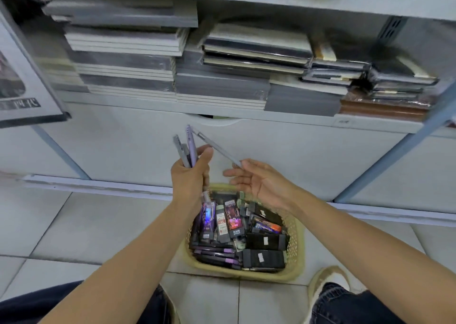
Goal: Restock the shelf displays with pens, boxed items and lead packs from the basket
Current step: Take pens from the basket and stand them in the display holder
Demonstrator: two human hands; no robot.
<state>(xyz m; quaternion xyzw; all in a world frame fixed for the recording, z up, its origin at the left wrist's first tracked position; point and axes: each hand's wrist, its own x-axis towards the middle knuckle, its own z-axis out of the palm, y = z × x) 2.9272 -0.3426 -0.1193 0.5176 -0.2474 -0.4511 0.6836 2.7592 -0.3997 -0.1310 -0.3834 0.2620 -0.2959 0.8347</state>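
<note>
1. Our left hand [190, 175] is curled tight around a bundle of pens [186, 148], grey and lilac, whose ends fan up towards the far side.
2. A single grey pen [218, 149] slants from that bundle to our right hand [259, 185]. Its near end meets the top fingertip, while the thumb stands apart and the other fingers are loosely spread. We cannot tell whether it is gripped.
3. Below both hands, a yellow basket [296, 239] sits on the tiled floor [98, 225], full of lead packs [222, 221] and black boxes [264, 258]. Our left wrist hides its far left corner.
4. Beyond it, the shelf [148, 101] carries stacked notebooks [123, 59].
5. A shoe [325, 279] rests just right of the basket.
</note>
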